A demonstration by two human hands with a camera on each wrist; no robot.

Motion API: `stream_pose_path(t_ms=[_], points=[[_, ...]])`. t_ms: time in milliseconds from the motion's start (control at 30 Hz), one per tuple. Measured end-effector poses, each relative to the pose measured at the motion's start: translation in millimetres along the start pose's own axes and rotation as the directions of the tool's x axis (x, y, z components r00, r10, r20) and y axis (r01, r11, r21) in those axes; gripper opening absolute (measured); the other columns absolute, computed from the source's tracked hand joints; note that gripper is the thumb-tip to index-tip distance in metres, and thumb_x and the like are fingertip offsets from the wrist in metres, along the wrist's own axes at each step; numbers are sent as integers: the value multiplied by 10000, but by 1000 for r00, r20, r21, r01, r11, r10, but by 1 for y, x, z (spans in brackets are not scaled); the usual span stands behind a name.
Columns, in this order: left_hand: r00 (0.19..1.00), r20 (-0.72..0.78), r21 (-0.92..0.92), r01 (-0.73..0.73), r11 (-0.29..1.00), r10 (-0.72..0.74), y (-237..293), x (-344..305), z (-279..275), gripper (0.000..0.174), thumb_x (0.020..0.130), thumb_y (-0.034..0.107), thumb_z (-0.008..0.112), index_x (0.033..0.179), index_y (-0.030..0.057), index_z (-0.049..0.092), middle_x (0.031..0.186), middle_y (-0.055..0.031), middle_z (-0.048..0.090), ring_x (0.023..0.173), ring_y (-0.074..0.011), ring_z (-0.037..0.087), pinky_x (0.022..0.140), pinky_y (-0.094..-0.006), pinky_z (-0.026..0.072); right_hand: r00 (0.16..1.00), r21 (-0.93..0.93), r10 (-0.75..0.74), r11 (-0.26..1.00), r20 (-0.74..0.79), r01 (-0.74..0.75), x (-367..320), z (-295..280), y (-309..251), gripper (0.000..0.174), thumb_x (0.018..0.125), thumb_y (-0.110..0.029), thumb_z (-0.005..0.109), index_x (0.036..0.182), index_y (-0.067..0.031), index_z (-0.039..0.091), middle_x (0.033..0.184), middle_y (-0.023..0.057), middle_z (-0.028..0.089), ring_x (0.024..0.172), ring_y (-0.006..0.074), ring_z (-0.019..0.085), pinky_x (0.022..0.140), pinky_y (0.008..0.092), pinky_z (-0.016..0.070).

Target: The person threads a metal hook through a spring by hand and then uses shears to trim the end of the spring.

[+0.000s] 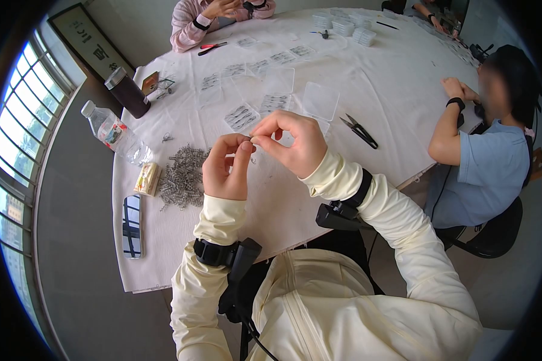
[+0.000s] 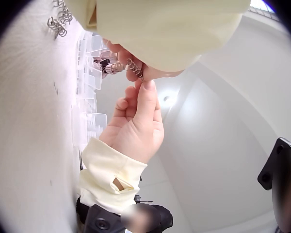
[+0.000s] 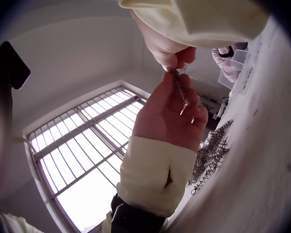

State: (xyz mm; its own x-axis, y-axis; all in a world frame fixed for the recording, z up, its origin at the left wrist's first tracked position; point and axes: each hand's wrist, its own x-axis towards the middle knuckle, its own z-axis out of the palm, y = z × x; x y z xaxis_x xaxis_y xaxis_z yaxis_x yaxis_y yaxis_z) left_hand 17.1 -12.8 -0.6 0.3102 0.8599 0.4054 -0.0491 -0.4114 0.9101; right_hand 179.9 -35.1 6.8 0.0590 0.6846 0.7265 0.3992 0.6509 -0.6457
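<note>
Pinched from both sides, that's how I read the grip: the left hand (image 1: 226, 168) and the right hand (image 1: 292, 144) each have thumb and forefinger closed on one wire spring (image 1: 251, 139). It's held up in the air between them, just above the white-clothed worktop (image 1: 391, 90), not resting on it. From the left wrist view the wire spring (image 2: 135, 68) shows as a short run of coils, caught at the fingertips (image 2: 148, 87) of the right hand. From the right wrist view it (image 3: 179, 87) lies along the left hand's (image 3: 169, 116) fingers with thin wire legs poking out below. My call on handling: it weighs next to nothing and it's stiff but springy, so squeeze it off-centre and it will likely flick away. The bare metal looks smooth, so a loose pinch could let it slip or roll. I'd hold it across the coil body and leave the legs alone, since they look thin enough to bend. To the left on the worktop sits a heap of wire springs (image 1: 183, 177), tangled enough that I expect one to drag its neighbours along. Clear plastic boxes (image 1: 320, 99) and black snips (image 1: 360, 131) lie beyond the hands.
</note>
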Motion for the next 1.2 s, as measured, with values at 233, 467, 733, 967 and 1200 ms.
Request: stream_pose_path(t_ms=[233, 467, 733, 967, 1200], points=[[999, 25, 0, -20, 1000, 20, -4, 3, -6, 116, 958, 111, 556, 1000, 9, 590, 904, 10, 588, 771, -41, 483, 664, -193, 387, 998, -8, -14, 1000, 59, 14, 1, -2, 6, 152, 774, -104, 757, 860, -51, 643, 795, 31, 670, 703, 153, 620, 634, 271, 471], [976, 119, -319, 212, 924, -182, -5, 3, -11, 121, 973, 172, 548, 1015, 64, 585, 884, 30, 562, 773, -58, 493, 668, -212, 392, 981, 103, 110, 987, 158, -127, 2, -7, 3, 188, 821, -153, 729, 952, -54, 637, 896, 18, 669, 786, 123, 613, 685, 259, 467], [898, 310, -540, 437, 719, -312, -7, 5, -15, 156, 989, 199, 510, 1044, 74, 584, 910, 11, 556, 841, -75, 504, 715, -239, 402, 937, 433, 167, 852, 306, -293, 3, -3, 14, 171, 907, -79, 584, 1055, -37, 659, 953, 22, 677, 848, 99, 625, 756, 252, 497], [846, 388, -592, 533, 605, -366, -6, 4, -17, 189, 984, 198, 504, 1066, 40, 566, 870, 0, 559, 836, -110, 518, 709, -263, 408, 943, 377, 151, 889, 298, -262, 2, -4, 13, 127, 863, -14, 638, 987, -34, 661, 908, 10, 677, 825, 94, 638, 732, 241, 501], [823, 406, -537, 566, 625, -397, 2, 3, -19, 163, 954, 212, 551, 998, 62, 598, 870, 3, 551, 816, -92, 507, 715, -248, 396, 960, 49, -125, 992, 249, 117, 8, -15, 3, 122, 815, 1, 682, 909, -62, 637, 854, 25, 640, 739, 130, 624, 662, 257, 478]])
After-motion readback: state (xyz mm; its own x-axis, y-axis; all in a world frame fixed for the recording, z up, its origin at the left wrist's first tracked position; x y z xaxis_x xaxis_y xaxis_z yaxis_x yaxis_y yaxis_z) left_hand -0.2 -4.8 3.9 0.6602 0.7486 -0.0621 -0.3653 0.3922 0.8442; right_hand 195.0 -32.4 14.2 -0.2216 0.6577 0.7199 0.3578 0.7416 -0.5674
